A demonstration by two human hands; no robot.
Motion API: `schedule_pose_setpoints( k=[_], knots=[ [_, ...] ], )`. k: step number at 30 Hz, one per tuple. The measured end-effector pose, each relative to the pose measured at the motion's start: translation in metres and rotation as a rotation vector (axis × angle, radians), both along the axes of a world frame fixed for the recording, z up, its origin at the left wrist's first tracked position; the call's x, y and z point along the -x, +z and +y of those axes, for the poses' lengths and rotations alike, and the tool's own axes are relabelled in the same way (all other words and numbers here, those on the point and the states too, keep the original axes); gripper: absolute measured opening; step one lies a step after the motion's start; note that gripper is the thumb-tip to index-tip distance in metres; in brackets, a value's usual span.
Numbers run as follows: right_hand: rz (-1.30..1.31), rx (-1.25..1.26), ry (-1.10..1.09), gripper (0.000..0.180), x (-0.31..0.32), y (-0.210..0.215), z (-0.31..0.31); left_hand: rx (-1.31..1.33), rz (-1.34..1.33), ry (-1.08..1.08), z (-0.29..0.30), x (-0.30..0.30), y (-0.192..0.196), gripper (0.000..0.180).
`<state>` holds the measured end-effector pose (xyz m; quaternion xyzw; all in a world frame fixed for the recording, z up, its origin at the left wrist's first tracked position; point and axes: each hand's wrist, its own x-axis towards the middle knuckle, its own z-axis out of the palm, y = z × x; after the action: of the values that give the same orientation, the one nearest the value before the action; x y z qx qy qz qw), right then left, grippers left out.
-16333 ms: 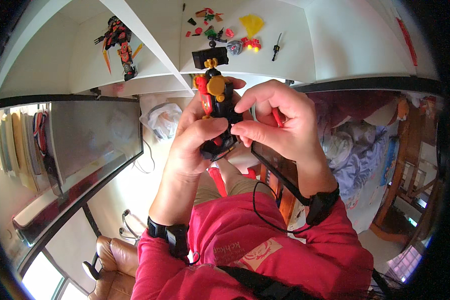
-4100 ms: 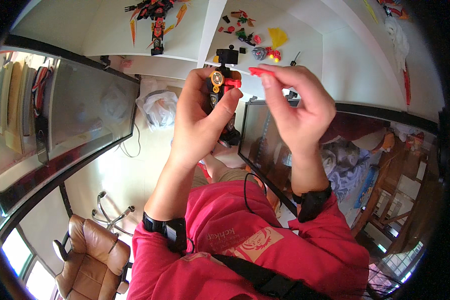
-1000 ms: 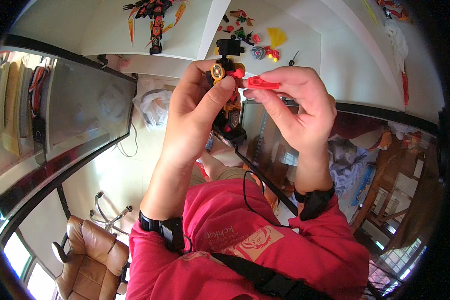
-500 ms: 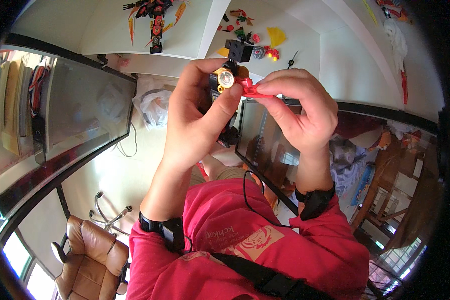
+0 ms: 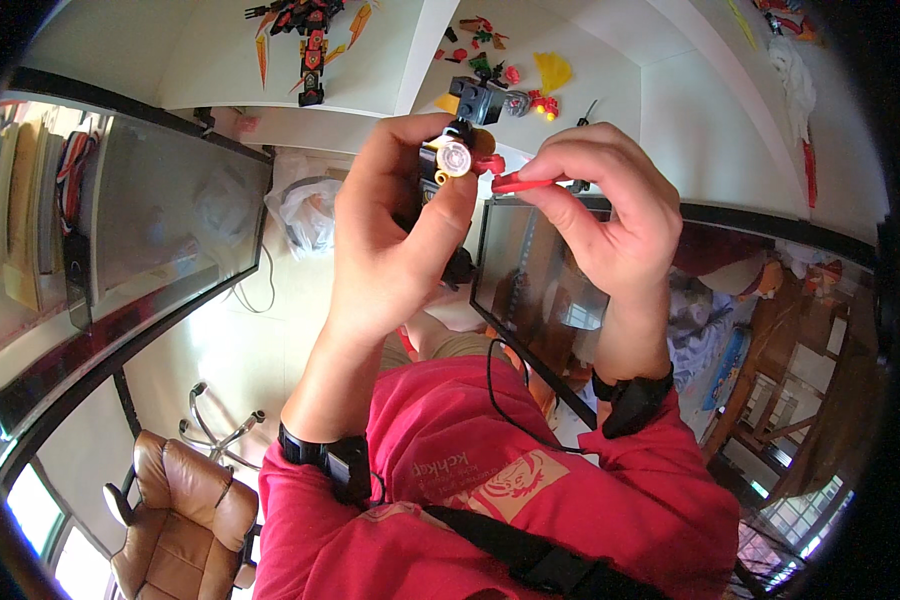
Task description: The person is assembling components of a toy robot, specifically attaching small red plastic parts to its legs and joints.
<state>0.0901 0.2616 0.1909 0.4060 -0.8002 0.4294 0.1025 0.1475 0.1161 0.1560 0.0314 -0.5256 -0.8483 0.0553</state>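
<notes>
My left hand (image 5: 385,235) is wrapped round a toy brick figure (image 5: 455,158) in black, gold and red, with a round clear disc facing up. A dark studded block (image 5: 477,101) sticks up at its far end, and a short red joint points right. Much of the figure's lower part is hidden by my fingers. Just to the right, my right hand (image 5: 625,225) pinches a flat red piece (image 5: 520,184) between thumb and fingers. A small gap shows between this piece and the red joint.
Beyond my hands, several loose coloured parts (image 5: 485,68) lie on a white shelf. A finished black-and-red robot toy (image 5: 312,50) stands on the shelf at left. Glass-fronted cabinets (image 5: 185,200) flank me; a brown chair (image 5: 185,515) is at lower left.
The red piece in my right hand has moved slightly right, apart from the figure it overlapped before. The figure in my left hand has tilted slightly.
</notes>
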Motion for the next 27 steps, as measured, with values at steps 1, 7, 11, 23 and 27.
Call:
schedule_pose_setpoints(
  k=[1,7,11,23,27],
  knots=[
    [0.004,0.005,-0.002,0.016,0.0003,-0.0003,0.0004,0.000,0.000,0.000,-0.0001,0.0001,-0.0003,0.027],
    [0.001,0.006,-0.007,0.015,0.0010,-0.0021,0.0012,0.005,0.001,-0.006,0.0006,0.0009,-0.0023,0.027],
    [-0.002,0.002,-0.007,0.015,0.0010,-0.0024,0.0019,-0.005,-0.007,0.004,0.0020,0.0017,-0.0021,0.027],
    [-0.021,0.066,-0.002,0.016,0.0016,-0.0060,0.0022,-0.002,-0.004,-0.020,0.0026,0.0023,-0.0014,0.027],
    [-0.008,0.055,0.043,0.017,0.0034,-0.0071,0.0027,-0.024,-0.026,-0.020,0.0042,0.0016,0.0003,0.029]
  ],
)
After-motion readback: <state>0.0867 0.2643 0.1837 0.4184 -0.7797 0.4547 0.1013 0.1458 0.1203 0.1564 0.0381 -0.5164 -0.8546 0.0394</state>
